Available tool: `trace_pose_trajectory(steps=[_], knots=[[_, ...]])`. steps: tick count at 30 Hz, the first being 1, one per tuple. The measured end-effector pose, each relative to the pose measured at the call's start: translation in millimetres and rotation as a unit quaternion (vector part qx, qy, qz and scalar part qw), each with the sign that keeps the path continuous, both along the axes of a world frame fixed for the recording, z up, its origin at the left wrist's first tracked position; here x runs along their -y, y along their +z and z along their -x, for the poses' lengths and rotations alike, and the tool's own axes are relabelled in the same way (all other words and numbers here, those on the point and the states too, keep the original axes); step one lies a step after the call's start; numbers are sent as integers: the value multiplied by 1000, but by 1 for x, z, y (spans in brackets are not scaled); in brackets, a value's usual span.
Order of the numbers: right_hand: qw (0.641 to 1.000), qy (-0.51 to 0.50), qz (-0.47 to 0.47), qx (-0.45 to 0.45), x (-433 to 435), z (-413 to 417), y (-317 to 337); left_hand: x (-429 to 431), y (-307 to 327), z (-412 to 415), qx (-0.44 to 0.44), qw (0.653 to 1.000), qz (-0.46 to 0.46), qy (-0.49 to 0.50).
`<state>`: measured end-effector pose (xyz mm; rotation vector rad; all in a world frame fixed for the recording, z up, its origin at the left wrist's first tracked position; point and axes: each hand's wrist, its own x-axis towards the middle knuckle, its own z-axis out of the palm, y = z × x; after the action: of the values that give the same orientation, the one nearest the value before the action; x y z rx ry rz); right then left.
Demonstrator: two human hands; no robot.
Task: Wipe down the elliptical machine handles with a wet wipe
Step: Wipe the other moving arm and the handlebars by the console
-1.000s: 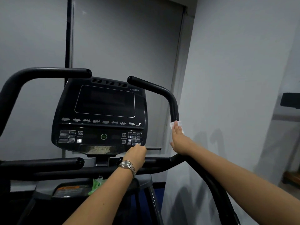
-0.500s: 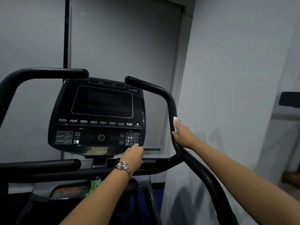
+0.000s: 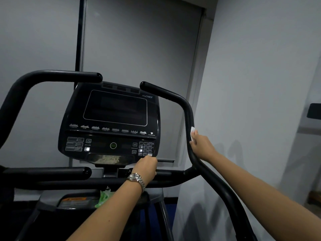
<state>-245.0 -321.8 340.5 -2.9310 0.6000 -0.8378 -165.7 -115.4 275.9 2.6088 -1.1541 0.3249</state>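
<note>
Two upper handles: the left handle arches over the machine's left edge with nothing touching it. The right handle rises past the console's right edge and is the one being wiped.
Console: it sits between the handles with its screen dark, and is no part of the job.
Green scrap: it lies crumpled on the ledge below the console. It may be the wipe's packet, but the light is too dim to tell.
Left hand: a watch is on the wrist. The fingers curl over the lower grip bar under the console's right corner, probably to brace the body while the other arm rubs.
Wet wipe: it is white and pressed against the upright stretch of the right handle, with only its top edge peeking out.
Right hand: the fingers wrap the handle with the wipe beneath them, so the cloth hugs the tube rather than skimming one face.
Stage: the wipe is midway up the right handle. Its top bend and the left handle look yet to be done.
</note>
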Motion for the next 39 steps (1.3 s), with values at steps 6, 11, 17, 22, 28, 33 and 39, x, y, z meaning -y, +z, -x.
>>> trace_pose_trajectory(steps=[6,11,17,22,28,33,39], knots=[[999,-18,5,35,6,-6,10,2,-1,-3,1,1000,1,-3],[998,-23,21,57,0,-20,24,1,0,-3,-3,1000,6,-6],[993,-52,99,28,5,-11,1,0,-4,-7,-23,999,24,-9],[992,-45,81,86,18,-28,28,-1,-3,-5,-27,999,29,-14],[991,-42,122,46,7,-11,11,1,-6,-10,-27,999,42,-14],[992,-36,86,90,13,-21,37,3,-3,-10,-35,999,25,-18],[990,-24,97,98,14,-25,26,1,-4,-9,-23,999,21,-14]])
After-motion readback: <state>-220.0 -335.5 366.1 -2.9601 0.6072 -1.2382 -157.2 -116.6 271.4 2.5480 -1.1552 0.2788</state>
